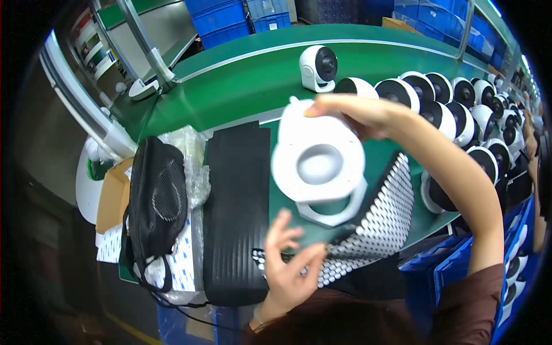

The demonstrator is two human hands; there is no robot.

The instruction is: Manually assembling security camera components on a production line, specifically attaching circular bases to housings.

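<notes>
The head view shows the right hand point(359, 115) gripping the upper edge of a white plastic housing point(319, 164) above the green bench point(376, 161), thumb in front, other fingers partly hidden behind it. Below the housing, the left hand point(290, 279) is blurred; its thumb and fingertips overlap a curled black sheet with white dots point(385, 218), and I cannot tell whether they pinch it. The housing looks smooth, slightly blurred, with a round cupped recess and an open-looped base. Right of it cluster round-faced white-and-black devices point(461, 122), many overlapping.
</notes>
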